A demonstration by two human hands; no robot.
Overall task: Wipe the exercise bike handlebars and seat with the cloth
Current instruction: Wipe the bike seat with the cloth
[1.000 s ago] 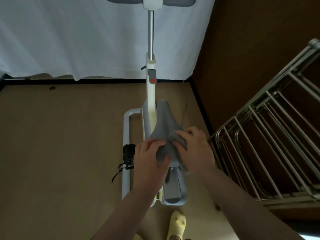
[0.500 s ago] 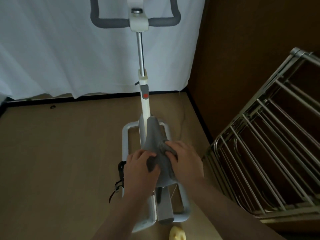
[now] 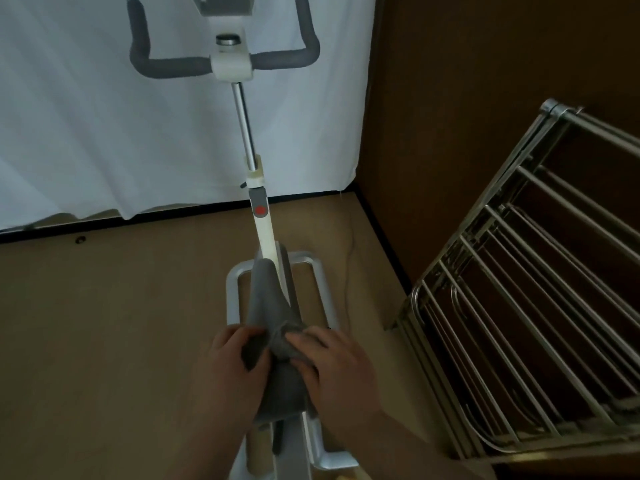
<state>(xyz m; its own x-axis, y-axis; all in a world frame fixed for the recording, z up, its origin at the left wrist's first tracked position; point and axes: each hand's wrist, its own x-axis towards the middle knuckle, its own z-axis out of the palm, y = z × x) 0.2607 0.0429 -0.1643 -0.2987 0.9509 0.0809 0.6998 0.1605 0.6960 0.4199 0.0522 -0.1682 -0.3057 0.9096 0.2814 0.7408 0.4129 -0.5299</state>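
The exercise bike's grey seat [image 3: 268, 299] points away from me, narrow nose toward the white post [image 3: 265, 230]. A grey cloth [image 3: 280, 344] lies bunched across the seat's wide rear part. My left hand [image 3: 230, 379] grips a fold of the cloth on the seat's left side. On the right side, my right hand [image 3: 341, 372] pinches the gathered cloth with its fingertips. The grey foam handlebars [image 3: 173, 67] stand high at the far end, untouched.
The bike's silver base frame [image 3: 320, 289] rests on the tan floor. A metal drying rack [image 3: 526, 306] leans close on the right. A white curtain [image 3: 86, 133] hangs behind the bike and a brown wall [image 3: 467, 81] closes the right corner.
The view has tilted up, so the handlebars have come fully into sight. Both hands have stayed on the cloth at the seat's rear, shifting only slightly.
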